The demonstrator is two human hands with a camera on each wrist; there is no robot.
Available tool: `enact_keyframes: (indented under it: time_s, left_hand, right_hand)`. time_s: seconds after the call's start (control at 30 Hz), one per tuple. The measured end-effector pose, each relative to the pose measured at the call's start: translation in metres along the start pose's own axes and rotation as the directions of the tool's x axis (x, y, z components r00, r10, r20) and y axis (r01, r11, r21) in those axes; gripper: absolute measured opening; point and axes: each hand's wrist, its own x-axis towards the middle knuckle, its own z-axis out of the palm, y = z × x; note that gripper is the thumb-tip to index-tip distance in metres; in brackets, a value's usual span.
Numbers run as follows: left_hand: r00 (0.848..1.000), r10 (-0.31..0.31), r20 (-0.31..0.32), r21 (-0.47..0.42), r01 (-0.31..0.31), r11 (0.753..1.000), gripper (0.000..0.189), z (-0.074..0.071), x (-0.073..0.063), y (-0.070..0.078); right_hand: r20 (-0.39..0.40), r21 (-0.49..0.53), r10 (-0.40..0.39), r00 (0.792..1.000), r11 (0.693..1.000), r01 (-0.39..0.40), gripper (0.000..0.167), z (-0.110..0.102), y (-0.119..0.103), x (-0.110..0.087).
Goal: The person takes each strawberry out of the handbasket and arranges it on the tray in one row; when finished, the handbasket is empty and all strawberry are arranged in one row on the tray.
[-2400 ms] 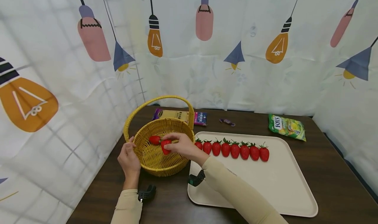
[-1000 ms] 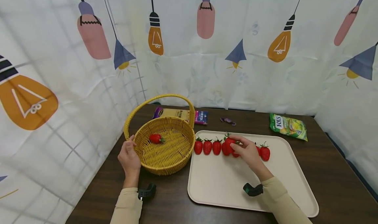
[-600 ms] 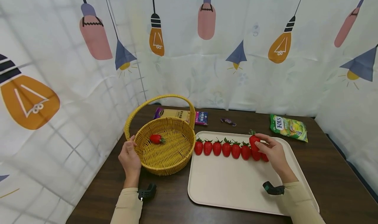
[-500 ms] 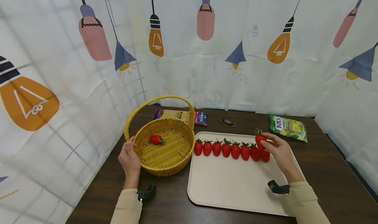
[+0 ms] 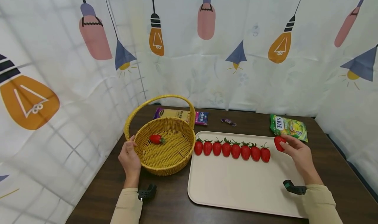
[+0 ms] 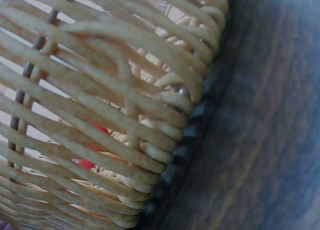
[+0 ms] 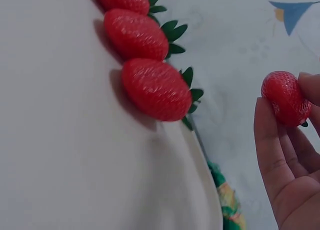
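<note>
My right hand (image 5: pixel 299 155) pinches a red strawberry (image 5: pixel 279 143) between thumb and fingers, over the back right of the cream tray (image 5: pixel 236 188). In the right wrist view the held strawberry (image 7: pixel 286 98) shows against the curtain, apart from the row. Several strawberries (image 5: pixel 226 149) stand in a line along the tray's back edge, green leaves pointing away. At the left my left hand (image 5: pixel 130 156) grips the yellow woven basket (image 5: pixel 165 168) by its left rim near the handle base. One strawberry (image 5: pixel 156 139) lies inside it. The left wrist view shows mostly the basket's weave (image 6: pixel 100 89).
Behind the basket lie snack packets (image 5: pixel 201 118). A small purple wrapped candy (image 5: pixel 228 122) sits behind the tray, and a green candy bag (image 5: pixel 288 128) lies at the back right. A patterned curtain (image 5: pixel 189 69) hangs behind the dark table (image 5: pixel 171 201).
My right hand went from the basket, carrying a strawberry, rightward above the row to beyond its right end. The left hand and basket stayed in place.
</note>
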Motion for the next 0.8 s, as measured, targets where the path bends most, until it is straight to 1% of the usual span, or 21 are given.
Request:
enact_keyframes:
  time_s: [0.03, 0.2, 0.33, 0.37, 0.43, 0.57, 0.6, 0.73, 0.8]
  left_hand:
    - [1.000, -0.001, 0.001, 0.001, 0.001, 1.000, 0.053, 0.000, 0.000, 0.000]
    - [1.000, -0.003, 0.001, 0.001, 0.003, 1.000, 0.054, 0.000, 0.000, 0.002]
    - [1.000, 0.004, -0.004, 0.001, -0.004, 1.000, 0.055, 0.000, 0.000, 0.002]
    - [1.000, 0.007, -0.003, 0.002, -0.007, 1.000, 0.055, 0.000, 0.000, 0.002]
    - [1.000, 0.013, -0.002, 0.004, -0.013, 1.000, 0.056, 0.000, 0.000, 0.002]
    - [1.000, 0.029, -0.001, 0.005, -0.029, 1.000, 0.058, -0.001, 0.001, 0.001]
    - [0.999, 0.032, -0.002, 0.002, -0.032, 0.999, 0.058, -0.001, 0.001, 0.001]
    - [0.999, 0.038, -0.004, -0.004, -0.038, 0.999, 0.060, -0.001, 0.001, -0.001]
    - [0.999, 0.034, -0.002, -0.004, -0.034, 0.999, 0.059, -0.001, 0.000, -0.001]
  right_hand:
    - [0.000, -0.008, 0.008, 1.000, 1.000, -0.008, 0.042, -0.001, 0.003, 0.000]
    - [0.000, 0.012, 0.057, 0.998, 0.998, -0.057, 0.043, -0.003, 0.018, 0.001]
    - [-0.002, -0.037, 0.093, 0.996, 0.995, -0.093, 0.049, -0.003, 0.027, 0.000]
    - [-0.005, -0.057, 0.107, 0.994, 0.993, -0.107, 0.051, -0.003, 0.028, 0.000]
    - [-0.018, -0.137, 0.131, 0.991, 0.982, -0.132, 0.055, -0.003, 0.031, 0.000]
    - [-0.037, -0.262, 0.188, 0.981, 0.946, -0.191, 0.060, -0.004, 0.033, -0.001]
    - [-0.039, -0.275, 0.199, 0.979, 0.940, -0.202, 0.061, -0.004, 0.033, -0.001]
    - [-0.033, -0.252, 0.229, 0.973, 0.940, -0.230, 0.061, -0.004, 0.034, -0.002]
    - [-0.032, -0.258, 0.228, 0.973, 0.939, -0.228, 0.062, -0.003, 0.034, -0.003]
